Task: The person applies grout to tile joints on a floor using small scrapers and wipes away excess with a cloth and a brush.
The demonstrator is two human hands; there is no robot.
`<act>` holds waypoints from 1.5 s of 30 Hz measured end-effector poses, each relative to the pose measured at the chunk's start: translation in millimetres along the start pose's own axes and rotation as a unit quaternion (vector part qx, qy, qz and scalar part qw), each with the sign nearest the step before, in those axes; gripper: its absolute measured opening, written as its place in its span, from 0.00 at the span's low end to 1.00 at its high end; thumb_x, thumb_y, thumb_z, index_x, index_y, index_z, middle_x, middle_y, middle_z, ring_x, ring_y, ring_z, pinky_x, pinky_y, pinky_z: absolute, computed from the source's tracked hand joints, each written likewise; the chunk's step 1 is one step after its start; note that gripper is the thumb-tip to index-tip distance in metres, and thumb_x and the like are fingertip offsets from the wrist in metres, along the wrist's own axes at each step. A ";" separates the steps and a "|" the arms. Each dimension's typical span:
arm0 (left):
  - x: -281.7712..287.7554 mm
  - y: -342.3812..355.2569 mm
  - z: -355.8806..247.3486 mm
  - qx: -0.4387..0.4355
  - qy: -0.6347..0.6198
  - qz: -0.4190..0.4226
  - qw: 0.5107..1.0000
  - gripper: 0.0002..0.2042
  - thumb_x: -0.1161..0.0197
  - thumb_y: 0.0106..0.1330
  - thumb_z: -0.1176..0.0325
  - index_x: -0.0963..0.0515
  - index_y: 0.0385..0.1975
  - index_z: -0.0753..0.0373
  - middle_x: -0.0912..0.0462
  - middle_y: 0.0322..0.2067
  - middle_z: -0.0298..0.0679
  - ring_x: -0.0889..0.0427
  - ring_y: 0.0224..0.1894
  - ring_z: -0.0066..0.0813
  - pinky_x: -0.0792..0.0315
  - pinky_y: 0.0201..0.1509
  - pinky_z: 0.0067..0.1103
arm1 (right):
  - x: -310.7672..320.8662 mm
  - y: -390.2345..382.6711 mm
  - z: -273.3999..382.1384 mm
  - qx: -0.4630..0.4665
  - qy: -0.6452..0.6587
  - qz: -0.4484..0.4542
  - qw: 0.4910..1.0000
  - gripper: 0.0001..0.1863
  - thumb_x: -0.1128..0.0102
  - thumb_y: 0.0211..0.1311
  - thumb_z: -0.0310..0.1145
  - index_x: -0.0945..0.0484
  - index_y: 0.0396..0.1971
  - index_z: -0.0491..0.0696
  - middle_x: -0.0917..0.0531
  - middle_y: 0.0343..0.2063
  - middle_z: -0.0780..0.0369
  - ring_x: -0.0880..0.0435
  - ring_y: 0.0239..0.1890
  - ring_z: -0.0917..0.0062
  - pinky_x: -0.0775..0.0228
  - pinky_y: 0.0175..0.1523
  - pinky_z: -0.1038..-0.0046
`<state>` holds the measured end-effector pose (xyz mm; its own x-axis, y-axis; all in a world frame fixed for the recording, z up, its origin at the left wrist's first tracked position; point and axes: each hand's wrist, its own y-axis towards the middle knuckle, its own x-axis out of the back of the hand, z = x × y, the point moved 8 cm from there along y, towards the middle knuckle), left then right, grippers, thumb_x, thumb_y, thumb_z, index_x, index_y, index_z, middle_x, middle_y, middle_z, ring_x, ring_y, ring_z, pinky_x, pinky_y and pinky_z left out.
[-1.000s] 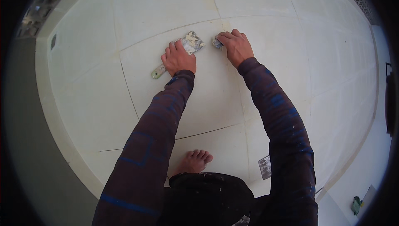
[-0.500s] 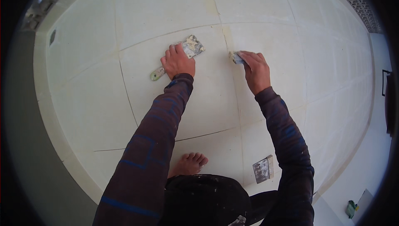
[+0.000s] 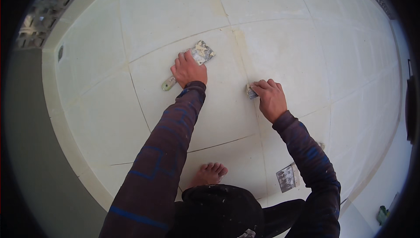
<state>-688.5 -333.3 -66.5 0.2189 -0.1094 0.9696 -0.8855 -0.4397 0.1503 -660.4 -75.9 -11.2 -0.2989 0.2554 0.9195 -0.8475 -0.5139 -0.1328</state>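
My left hand (image 3: 188, 70) is closed round a putty knife (image 3: 203, 53), whose wide blade carries lumps of cream-coloured paste. Its pale green handle end sticks out behind the hand, low over the tiles. In my right hand (image 3: 273, 100) a small flat scraper (image 3: 251, 91) is pinched; paste coats its edge. That edge is at the joint between two large pale tiles (image 3: 218, 102), and whether it presses on the tile I cannot tell. A fresh cream streak of paste (image 3: 242, 47) runs along this joint beyond the scraper. My fingers hide most of the small scraper.
A wide, stained scraper (image 3: 286, 178) lies on the tiles near my right forearm. My bare foot (image 3: 211, 174) rests close in front of me. Raised pale edging (image 3: 54, 115) and a grey wall bound the left side. A green item (image 3: 383, 215) lies at lower right.
My right hand has drawn the small scraper toward me along the joint, leaving a cream streak behind it. My left hand still grips the putty knife in nearly the same place. The view has shifted slightly.
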 end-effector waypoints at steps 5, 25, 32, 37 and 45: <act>1.8 2.2 -14.1 -0.002 -0.011 0.020 1.000 0.26 0.29 0.51 0.66 0.26 0.52 0.55 0.24 0.47 0.37 0.24 0.52 0.35 0.36 0.57 0.33 | 45.6 110.4 -24.2 0.004 0.113 -0.183 0.977 0.18 0.46 0.57 0.16 0.14 0.44 0.46 0.14 0.43 0.60 0.21 0.44 0.60 0.25 0.51 0.63; -0.2 4.4 -2.0 0.016 -0.001 0.030 0.999 0.26 0.31 0.53 0.67 0.27 0.54 0.56 0.23 0.50 0.37 0.24 0.55 0.36 0.36 0.59 0.34 | -12.8 -140.3 19.5 -0.060 0.080 0.054 0.994 0.21 0.45 0.52 0.15 0.17 0.46 0.45 0.15 0.47 0.59 0.19 0.52 0.63 0.30 0.61 0.62; 0.4 1.3 -7.9 0.003 -0.017 0.034 0.999 0.27 0.29 0.52 0.66 0.27 0.54 0.56 0.23 0.49 0.37 0.25 0.54 0.36 0.36 0.59 0.34 | 60.1 111.0 7.1 0.016 0.150 -0.197 0.969 0.17 0.49 0.61 0.15 0.18 0.47 0.44 0.15 0.44 0.55 0.20 0.48 0.55 0.26 0.55 0.62; -3.6 -2.6 -16.3 -0.007 -0.021 0.040 0.999 0.26 0.30 0.52 0.66 0.27 0.53 0.55 0.23 0.48 0.37 0.24 0.53 0.36 0.36 0.58 0.34 | 23.8 203.5 6.3 0.106 0.028 -0.135 0.985 0.19 0.49 0.57 0.17 0.19 0.48 0.43 0.15 0.48 0.57 0.22 0.52 0.58 0.28 0.59 0.62; -4.9 2.1 -5.8 -0.014 0.044 -0.009 0.999 0.22 0.34 0.57 0.65 0.26 0.53 0.56 0.21 0.48 0.36 0.22 0.53 0.38 0.32 0.57 0.37 | -16.0 -38.7 12.3 0.086 0.050 -0.068 0.993 0.15 0.48 0.64 0.27 0.21 0.49 0.46 0.20 0.55 0.63 0.25 0.60 0.68 0.38 0.70 0.61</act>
<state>-693.8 -328.5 -69.9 0.1999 -0.0224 0.9796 -0.8929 -0.4159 0.1727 -617.4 -70.2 -16.2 -0.2360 0.4086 0.8817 -0.7983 -0.5989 0.0639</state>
